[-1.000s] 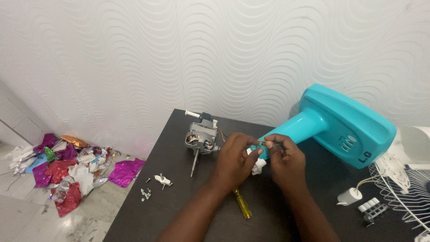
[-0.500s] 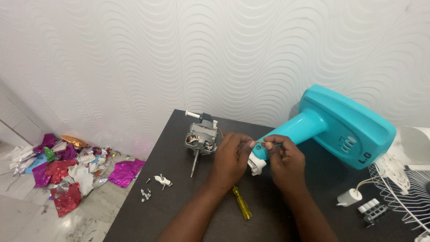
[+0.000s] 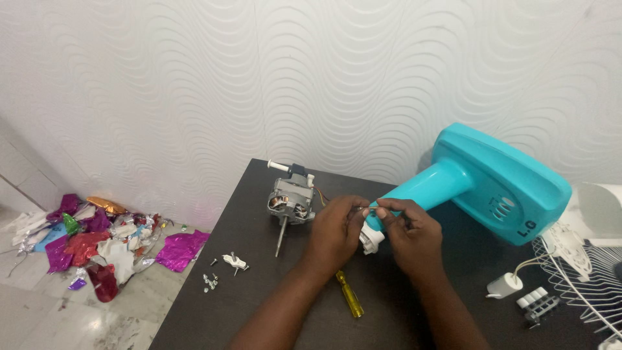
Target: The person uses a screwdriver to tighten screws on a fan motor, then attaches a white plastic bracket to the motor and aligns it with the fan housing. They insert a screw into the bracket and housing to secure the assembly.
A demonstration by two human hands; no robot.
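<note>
Head view: the left hand [image 3: 334,230] and right hand [image 3: 409,234] meet over the dark bench [image 3: 259,304], fingertips pressed together, each grip pinching a thin wire [image 3: 360,209] at the white end [image 3: 370,241] of the turquoise fan stand [image 3: 492,181]; whether the wire is fully clamped I cannot tell; both forearms reach up from the lower edge, wrists bent inward. Just left of the grip stands a grey motor [image 3: 290,201]; below it lies a yellow screwdriver [image 3: 348,293]; further left lie loose screws [image 3: 223,269]; no containers show.
</note>
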